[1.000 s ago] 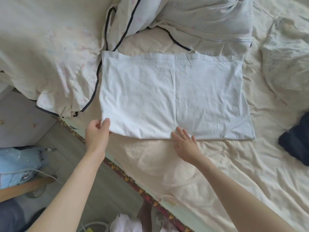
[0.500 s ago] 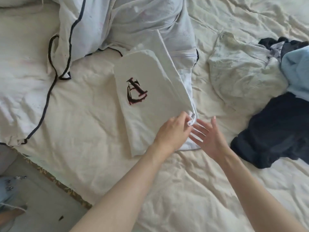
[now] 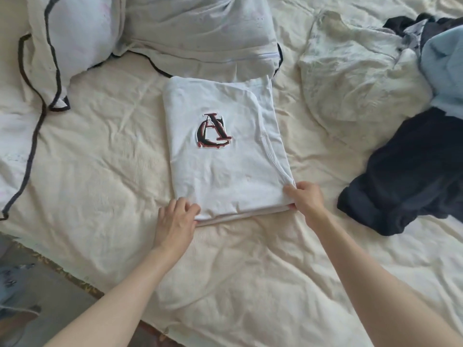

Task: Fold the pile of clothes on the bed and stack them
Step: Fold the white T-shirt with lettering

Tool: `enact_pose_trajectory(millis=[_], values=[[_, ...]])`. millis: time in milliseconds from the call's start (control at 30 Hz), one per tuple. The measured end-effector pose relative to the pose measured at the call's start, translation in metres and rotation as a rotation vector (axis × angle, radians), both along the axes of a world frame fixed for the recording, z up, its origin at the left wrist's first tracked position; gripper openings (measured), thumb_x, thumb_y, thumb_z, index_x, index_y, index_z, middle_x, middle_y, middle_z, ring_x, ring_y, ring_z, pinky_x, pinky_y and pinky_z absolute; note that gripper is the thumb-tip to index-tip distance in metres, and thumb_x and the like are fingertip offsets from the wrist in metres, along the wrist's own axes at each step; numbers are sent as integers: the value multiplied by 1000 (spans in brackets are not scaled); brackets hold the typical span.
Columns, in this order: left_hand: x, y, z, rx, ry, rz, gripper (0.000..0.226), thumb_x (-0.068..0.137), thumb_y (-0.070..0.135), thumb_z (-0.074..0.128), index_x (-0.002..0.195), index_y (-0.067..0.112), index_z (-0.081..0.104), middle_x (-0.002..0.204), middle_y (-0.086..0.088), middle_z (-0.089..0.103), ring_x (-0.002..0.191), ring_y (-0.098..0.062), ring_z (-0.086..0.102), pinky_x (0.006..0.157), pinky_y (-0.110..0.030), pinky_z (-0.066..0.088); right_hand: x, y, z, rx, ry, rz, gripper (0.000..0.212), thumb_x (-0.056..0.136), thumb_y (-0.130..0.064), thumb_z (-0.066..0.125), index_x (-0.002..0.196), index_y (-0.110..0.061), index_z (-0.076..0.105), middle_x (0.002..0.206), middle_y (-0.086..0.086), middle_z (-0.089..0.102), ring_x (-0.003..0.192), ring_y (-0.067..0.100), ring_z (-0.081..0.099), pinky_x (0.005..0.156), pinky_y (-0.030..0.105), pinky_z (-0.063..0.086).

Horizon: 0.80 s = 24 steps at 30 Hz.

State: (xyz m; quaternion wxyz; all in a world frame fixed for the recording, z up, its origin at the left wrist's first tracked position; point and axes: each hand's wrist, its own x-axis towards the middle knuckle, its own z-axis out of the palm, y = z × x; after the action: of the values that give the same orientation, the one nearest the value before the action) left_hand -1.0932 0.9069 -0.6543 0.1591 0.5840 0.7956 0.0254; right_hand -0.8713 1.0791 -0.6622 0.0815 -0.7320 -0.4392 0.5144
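A white T-shirt [image 3: 220, 169] with a red and black letter emblem lies folded into a narrow rectangle in the middle of the bed. My left hand [image 3: 176, 219] pinches its near left corner. My right hand [image 3: 307, 199] grips its near right corner, thumb on top. To the right lies a heap of unfolded clothes: a dark navy garment [image 3: 411, 176], a light blue one [image 3: 443, 66] and a cream one [image 3: 358, 78].
The cream bed sheet [image 3: 100, 171] is wrinkled all over. A pale duvet with dark piping [image 3: 75, 38] is bunched at the back left and behind the shirt. The bed's edge [image 3: 62, 276] runs along the lower left, with floor below it.
The shirt lay spread flat a second ago. My left hand carried its left side over to the right, showing the emblem. Now both hands hold the near corners of the folded shirt.
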Motion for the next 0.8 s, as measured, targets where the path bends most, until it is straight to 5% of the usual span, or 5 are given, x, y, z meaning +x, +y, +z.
enact_pose_trajectory(millis=[133, 267, 467, 600, 800], values=[[-10, -22, -3, 100, -116, -69, 22, 64, -6, 81, 71, 6, 64, 70, -5, 53, 64, -26, 54, 52, -35, 47, 16, -7, -3, -21, -9, 21, 13, 81, -11, 62, 70, -6, 57, 65, 9, 48, 65, 23, 49, 64, 40, 46], [-14, -32, -16, 74, -309, 48, 10, 78, -4, 70, 79, 4, 64, 93, -3, 51, 85, -17, 49, 71, -27, 43, 21, -9, -4, -55, -4, 39, 12, 82, -13, 65, 74, -8, 56, 66, 9, 43, 60, 21, 39, 56, 31, 30], [-10, -15, -18, 31, -969, 1064, 22, 92, 19, 60, 105, 8, 46, 94, -2, 54, 76, -6, 54, 66, -18, 44, 19, 3, -2, -260, 147, -152, 21, 79, -7, 73, 70, -7, 54, 64, 9, 53, 54, 21, 49, 54, 32, 39], [-14, -8, -13, -159, -1036, 1036, 19, 94, 21, 57, 84, 6, 56, 74, -2, 44, 63, -13, 40, 60, -24, 36, 15, 1, 3, -282, 120, -147, 23, 82, -9, 71, 67, -10, 53, 58, 4, 49, 47, 15, 43, 46, 25, 35], [-28, -19, 24, -94, -1167, 1018, 20, 93, 11, 58, 76, 4, 50, 81, -8, 47, 65, -14, 54, 70, -24, 49, 18, -28, 32, -207, 244, -135, 5, 88, -6, 63, 83, -7, 61, 81, 5, 61, 69, 16, 58, 58, 23, 47]])
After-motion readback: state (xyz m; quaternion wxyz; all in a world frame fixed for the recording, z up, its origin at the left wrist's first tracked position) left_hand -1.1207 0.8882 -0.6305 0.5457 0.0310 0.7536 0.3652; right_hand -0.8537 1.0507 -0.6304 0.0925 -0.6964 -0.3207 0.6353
